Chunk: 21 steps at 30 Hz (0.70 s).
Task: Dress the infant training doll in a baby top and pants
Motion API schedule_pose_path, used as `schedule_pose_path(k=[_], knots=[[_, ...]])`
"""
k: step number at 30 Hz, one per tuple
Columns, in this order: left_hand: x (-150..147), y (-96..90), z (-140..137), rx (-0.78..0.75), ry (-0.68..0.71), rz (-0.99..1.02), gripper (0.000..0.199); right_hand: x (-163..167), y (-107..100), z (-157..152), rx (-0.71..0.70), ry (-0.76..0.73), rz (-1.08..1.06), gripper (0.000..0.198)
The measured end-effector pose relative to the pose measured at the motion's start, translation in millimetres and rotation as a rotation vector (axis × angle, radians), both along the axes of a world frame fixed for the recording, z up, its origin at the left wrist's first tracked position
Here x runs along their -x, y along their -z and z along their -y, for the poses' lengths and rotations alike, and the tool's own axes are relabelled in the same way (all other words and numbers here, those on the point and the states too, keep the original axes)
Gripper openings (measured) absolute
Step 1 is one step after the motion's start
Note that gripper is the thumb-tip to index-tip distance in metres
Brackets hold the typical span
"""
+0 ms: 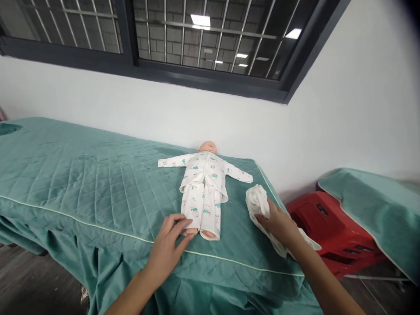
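A baby doll (208, 148) lies on its back on the green bed, its arms spread and its head by the wall. It wears a white printed jacket (205, 168) and matching trousers (210, 212); its feet show at the cuffs. My left hand (169, 243) is at the trouser leg on the left, fingers and thumb closed about its cuff beside the foot. Right of the doll, my right hand (278, 223) grips a crumpled white cloth (257, 201), whose far end trails toward the bed's edge. The cloth's exact kind cannot be made out.
The quilted green bed cover (82, 175) extends far to the left and hangs down in front. Red plastic stools (341, 232) stand at the right, beside another green-covered surface (383, 201). Behind the bed are a white wall (131, 105) and a barred window (210, 39).
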<state>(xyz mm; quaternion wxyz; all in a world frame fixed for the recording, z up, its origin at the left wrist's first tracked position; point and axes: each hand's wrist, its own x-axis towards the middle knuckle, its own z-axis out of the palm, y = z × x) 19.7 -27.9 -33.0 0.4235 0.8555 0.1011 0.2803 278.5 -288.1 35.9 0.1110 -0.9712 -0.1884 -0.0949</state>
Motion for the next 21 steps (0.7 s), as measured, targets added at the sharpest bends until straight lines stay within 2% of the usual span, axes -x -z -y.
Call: schedule_pose_path(k=[2,3,5,7,9,12,16,21], knots=[[-2,1.9,0,0.019,0.036,-0.002,0.027,11,8,-10,0.068,-0.035,0.093,0.070],[-2,3.2,0,0.037,0.039,-0.001,0.025,21,8,-16,0.034,-0.082,0.167,0.069],[-1,5.5,1,0.075,0.014,0.017,0.021,48,4,-33,-0.107,-0.273,0.210,0.060],[0,6.7,3,0.103,-0.040,0.053,0.016,81,1,-53,-0.244,-0.499,0.085,0.046],[3,7.0,4,0.103,-0.084,0.094,0.013,110,3,-73,-0.293,-0.650,-0.113,0.036],[5,6.9,5,0.033,-0.119,0.169,0.013,136,13,-95,-0.301,-0.709,-0.169,0.025],[5,10.3,5,-0.115,-0.157,0.269,0.015,141,23,-104,-0.277,-0.735,-0.067,0.010],[7,19.1,1,-0.198,-0.031,0.225,0.024,136,20,-97,-0.248,-0.810,-0.024,0.009]])
